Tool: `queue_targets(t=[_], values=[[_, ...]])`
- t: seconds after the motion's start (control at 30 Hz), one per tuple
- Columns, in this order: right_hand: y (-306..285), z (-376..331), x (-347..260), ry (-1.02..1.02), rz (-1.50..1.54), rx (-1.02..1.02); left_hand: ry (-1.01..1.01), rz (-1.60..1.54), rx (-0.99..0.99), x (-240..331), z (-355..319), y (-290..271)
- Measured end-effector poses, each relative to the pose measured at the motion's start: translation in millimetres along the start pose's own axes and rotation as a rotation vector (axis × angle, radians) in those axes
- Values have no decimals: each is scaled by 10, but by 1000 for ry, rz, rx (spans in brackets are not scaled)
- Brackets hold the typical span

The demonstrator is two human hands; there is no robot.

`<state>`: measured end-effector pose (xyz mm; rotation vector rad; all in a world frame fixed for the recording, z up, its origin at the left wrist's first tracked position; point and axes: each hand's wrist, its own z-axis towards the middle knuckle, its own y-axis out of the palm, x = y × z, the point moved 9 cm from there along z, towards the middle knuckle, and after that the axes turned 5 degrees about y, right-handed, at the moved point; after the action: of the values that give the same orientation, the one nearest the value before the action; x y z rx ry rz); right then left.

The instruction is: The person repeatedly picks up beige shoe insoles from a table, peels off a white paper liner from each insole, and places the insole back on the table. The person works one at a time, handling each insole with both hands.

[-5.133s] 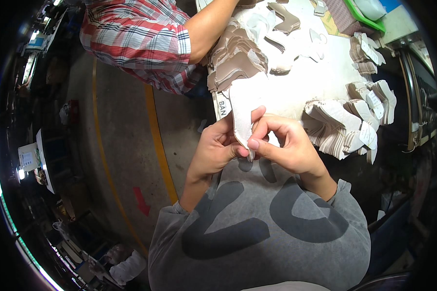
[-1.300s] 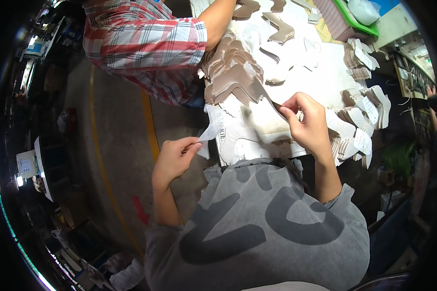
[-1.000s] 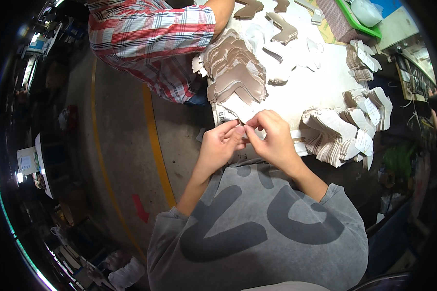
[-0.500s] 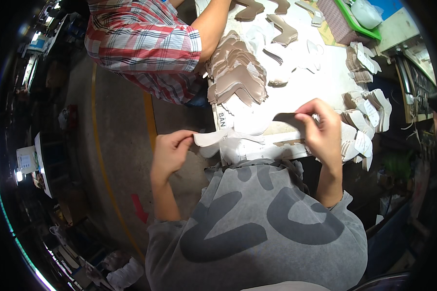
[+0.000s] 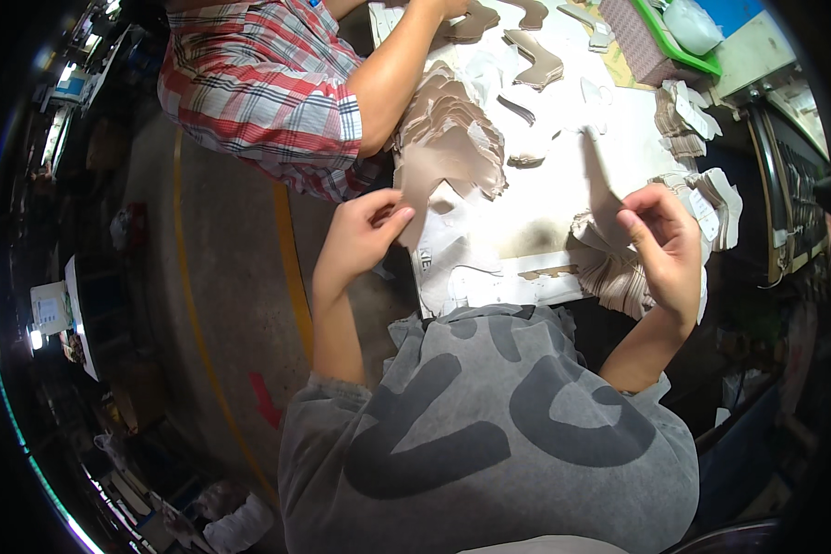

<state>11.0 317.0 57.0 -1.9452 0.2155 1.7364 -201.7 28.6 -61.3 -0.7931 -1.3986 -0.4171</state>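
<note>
left hand [image 5: 365,235] pinching brown piece [image 5: 418,192], right hand [image 5: 663,245] pinching curved piece [image 5: 601,189] (blurred), hands apart

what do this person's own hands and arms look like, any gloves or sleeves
The left hand and right hand are bare: no gloves, and no rings or watch visible. The forearms are bare too. The loose, washed-grey top has short, wide sleeves and large, dark, curved shapes.

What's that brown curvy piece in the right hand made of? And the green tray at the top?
Brown piece: perhaps leather or a leather-like synthetic; it looks thin, matte and even-coloured, though blurred. Green tray: probably smooth plastic, judging by its bright, even colour.
</note>
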Motion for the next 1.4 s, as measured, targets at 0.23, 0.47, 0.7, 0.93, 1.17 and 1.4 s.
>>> queue_targets(t=[0.23, 0.47, 0.7, 0.93, 1.17, 1.4], values=[[643, 175, 304, 99, 267, -342, -46, -77, 33, -394, 756, 329], [1447, 924, 1496, 169, 18, -42, 227, 479, 421, -333, 545, 81], [1439, 909, 1537, -112, -383, 329, -65, 384, 417, -622, -178, 93], [1676, 401, 1491, -228, -572, -123, -282, 723, 105, -769, -832, 856], [1881, 29, 1584, -153, -625, -495, -282, 388, 181, -730, -850, 761], [1632, -51, 615, -453, -453, -95, -283, -699, 301, -523, -801, 778]])
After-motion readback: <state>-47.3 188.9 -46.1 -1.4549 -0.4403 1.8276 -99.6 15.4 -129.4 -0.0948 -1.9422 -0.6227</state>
